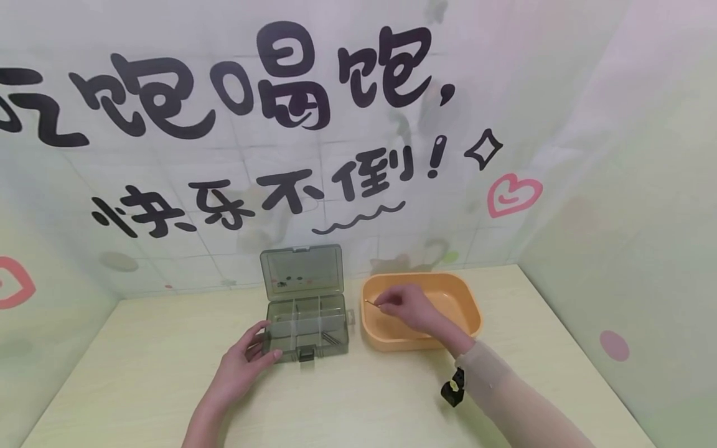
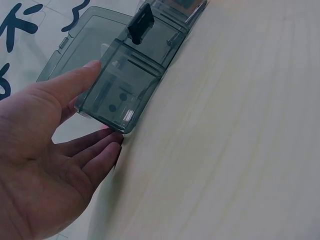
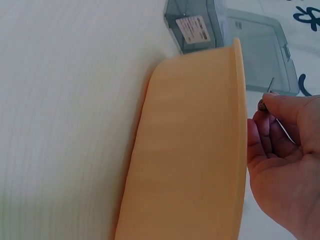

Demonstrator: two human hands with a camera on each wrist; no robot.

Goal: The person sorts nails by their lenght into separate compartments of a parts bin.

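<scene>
A grey see-through compartment box (image 1: 305,339) stands with its lid (image 1: 302,274) raised. My left hand (image 1: 241,367) holds its left end, thumb at the front corner and fingers against the side; in the left wrist view those fingers (image 2: 102,150) reach the lower edge. Over the left part of an orange basin (image 1: 476,317), my right hand (image 1: 406,308) pinches a thin metal screw-like piece (image 1: 372,303) between thumb and fingertips. Its shaft (image 3: 271,85) sticks up past the thumb in the right wrist view; its exact kind is hard to tell. Several dark thin pieces (image 1: 331,338) lie in the box's front right compartment.
Pale wood-look tabletop (image 1: 358,398) lies under both containers. Behind it rises a white wall (image 1: 224,168) with black writing, and another wall (image 1: 633,249) stands at the right. The box's black front latch (image 1: 306,354) hangs toward me. The basin stands right of the box.
</scene>
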